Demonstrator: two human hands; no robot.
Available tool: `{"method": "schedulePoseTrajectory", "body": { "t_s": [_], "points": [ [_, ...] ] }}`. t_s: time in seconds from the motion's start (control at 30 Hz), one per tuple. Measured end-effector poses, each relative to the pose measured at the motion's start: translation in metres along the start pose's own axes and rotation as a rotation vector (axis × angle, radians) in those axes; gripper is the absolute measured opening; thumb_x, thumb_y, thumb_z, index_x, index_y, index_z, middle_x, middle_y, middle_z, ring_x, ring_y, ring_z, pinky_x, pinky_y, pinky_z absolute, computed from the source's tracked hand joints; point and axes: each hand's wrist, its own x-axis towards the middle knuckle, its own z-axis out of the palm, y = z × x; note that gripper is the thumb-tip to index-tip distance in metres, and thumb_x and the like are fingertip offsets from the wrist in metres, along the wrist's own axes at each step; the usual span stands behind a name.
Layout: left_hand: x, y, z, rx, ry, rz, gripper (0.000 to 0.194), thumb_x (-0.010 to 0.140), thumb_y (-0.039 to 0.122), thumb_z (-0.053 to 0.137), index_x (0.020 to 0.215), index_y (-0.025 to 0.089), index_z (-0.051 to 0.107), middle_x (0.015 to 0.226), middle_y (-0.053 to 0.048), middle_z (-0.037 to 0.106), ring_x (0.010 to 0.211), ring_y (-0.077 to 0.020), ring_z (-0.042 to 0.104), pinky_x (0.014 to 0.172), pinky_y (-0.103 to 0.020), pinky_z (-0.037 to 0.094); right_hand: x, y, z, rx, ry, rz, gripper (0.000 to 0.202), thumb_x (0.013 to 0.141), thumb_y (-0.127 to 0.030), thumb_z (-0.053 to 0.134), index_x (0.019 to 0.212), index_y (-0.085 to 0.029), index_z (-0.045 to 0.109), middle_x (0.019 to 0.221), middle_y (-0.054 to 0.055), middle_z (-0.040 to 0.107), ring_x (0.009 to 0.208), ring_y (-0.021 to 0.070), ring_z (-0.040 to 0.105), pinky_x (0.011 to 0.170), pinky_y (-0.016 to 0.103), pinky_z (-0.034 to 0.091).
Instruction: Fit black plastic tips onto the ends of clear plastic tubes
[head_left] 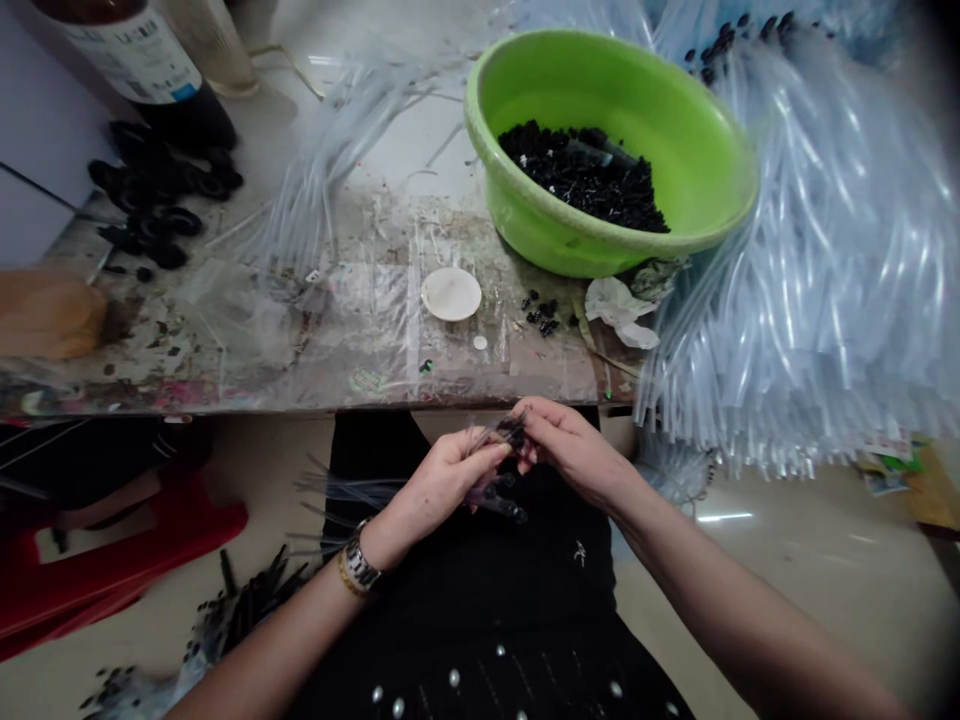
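Note:
Both hands meet above the lap, just off the table's front edge. My left hand point(450, 480), with a watch on its wrist, is closed around a bundle of thin clear tubes point(352, 490) with dark ends. Against the tube ends, my right hand point(566, 445) pinches small black pieces point(514, 432); their exact shape is blurred. A green basin point(615, 240) on the table holds a heap of small black parts point(592, 185). Near the table's front lies a small white dish point(451, 294).
Many clear tubes point(810, 260) hang over the table's right side. More tubes point(307, 190), black rings point(161, 190) and a dark bottle point(150, 70) are at the left. Below left are a red stool point(135, 560) and black-tipped tubes point(247, 600).

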Motion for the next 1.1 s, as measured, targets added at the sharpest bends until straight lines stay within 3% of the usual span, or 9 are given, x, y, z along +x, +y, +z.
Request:
{"method": "schedulePoseTrajectory", "body": {
  "t_s": [0.1, 0.27, 0.4, 0.5, 0.67, 0.77, 0.97, 1.1],
  "points": [
    [0.001, 0.005, -0.002, -0.036, 0.027, -0.02, 0.029, 0.081, 0.043, 0.061, 0.074, 0.016, 0.054, 0.058, 0.006, 0.045, 0.045, -0.0055, 0.039, 0.041, -0.017, 0.034, 0.0, -0.004, 0.001, -0.138, 0.055, -0.111, 0.027, 0.086, -0.046, 0.051, 0.088, -0.019, 0.057, 0.065, -0.003, 0.052, 0.056, 0.01, 0.051, 0.057, 0.024, 0.043],
    [-0.001, 0.003, -0.004, -0.066, 0.007, -0.027, 0.027, 0.079, 0.043, 0.063, 0.08, 0.016, 0.056, 0.06, 0.006, 0.045, 0.046, -0.0059, 0.04, 0.041, -0.017, 0.037, -0.005, -0.011, 0.004, -0.461, 0.107, -0.248, 0.011, 0.082, -0.026, 0.055, 0.074, -0.019, 0.056, 0.072, -0.001, 0.054, 0.068, 0.0123, 0.05, 0.066, 0.025, 0.04],
    [-0.002, -0.004, -0.009, -0.128, -0.019, 0.0, 0.031, 0.079, 0.043, 0.063, 0.094, 0.016, 0.06, 0.066, 0.004, 0.049, 0.049, -0.0068, 0.043, 0.04, -0.017, 0.039, -0.008, -0.012, -0.004, -0.486, -0.005, -0.243, 0.018, 0.084, -0.028, 0.054, 0.068, -0.018, 0.053, 0.071, -0.001, 0.054, 0.071, 0.0135, 0.05, 0.069, 0.026, 0.04],
    [-0.002, -0.006, -0.011, -0.123, -0.065, 0.0, 0.029, 0.08, 0.042, 0.062, 0.093, 0.016, 0.061, 0.064, 0.004, 0.048, 0.049, -0.0068, 0.043, 0.042, -0.017, 0.04, -0.009, -0.012, -0.012, -0.478, -0.076, -0.218, 0.027, 0.089, -0.034, 0.047, 0.068, -0.018, 0.055, 0.071, 0.0, 0.055, 0.07, 0.0139, 0.051, 0.069, 0.027, 0.041],
    [-0.003, -0.002, -0.009, -0.039, -0.111, -0.026, 0.03, 0.082, 0.043, 0.06, 0.083, 0.014, 0.061, 0.059, 0.005, 0.046, 0.047, -0.0063, 0.041, 0.043, -0.018, 0.037, -0.005, -0.017, -0.004, -0.484, 0.097, -0.219, 0.01, 0.083, -0.027, 0.054, 0.084, -0.018, 0.059, 0.08, 0.0, 0.061, 0.077, 0.0148, 0.055, 0.074, 0.027, 0.042],
    [-0.003, -0.002, -0.008, 0.011, -0.137, -0.03, 0.03, 0.083, 0.043, 0.059, 0.084, 0.013, 0.063, 0.064, 0.003, 0.05, 0.052, -0.0072, 0.043, 0.048, -0.019, 0.039, -0.002, -0.019, 0.006, -0.5, 0.088, -0.253, 0.008, 0.08, -0.024, 0.059, 0.086, -0.018, 0.06, 0.084, 0.001, 0.062, 0.081, 0.0152, 0.056, 0.076, 0.027, 0.042],
    [-0.002, -0.007, -0.012, 0.034, -0.126, 0.007, 0.03, 0.083, 0.042, 0.059, 0.087, 0.013, 0.064, 0.07, 0.001, 0.054, 0.056, -0.0087, 0.044, 0.053, -0.021, 0.041, 0.003, -0.018, 0.014, -0.581, 0.048, -0.36, 0.011, 0.081, -0.02, 0.059, 0.07, -0.018, 0.058, 0.075, 0.0, 0.059, 0.074, 0.0135, 0.055, 0.071, 0.026, 0.041],
    [-0.002, -0.006, -0.014, 0.009, -0.148, 0.051, 0.026, 0.083, 0.039, 0.06, 0.088, 0.014, 0.063, 0.071, 0.002, 0.054, 0.059, -0.009, 0.045, 0.056, -0.021, 0.039, 0.003, -0.017, 0.013, -0.566, 0.095, -0.312, 0.01, 0.08, -0.019, 0.059, 0.07, -0.018, 0.057, 0.071, -0.002, 0.057, 0.07, 0.0123, 0.052, 0.067, 0.025, 0.04]
  ]
}}
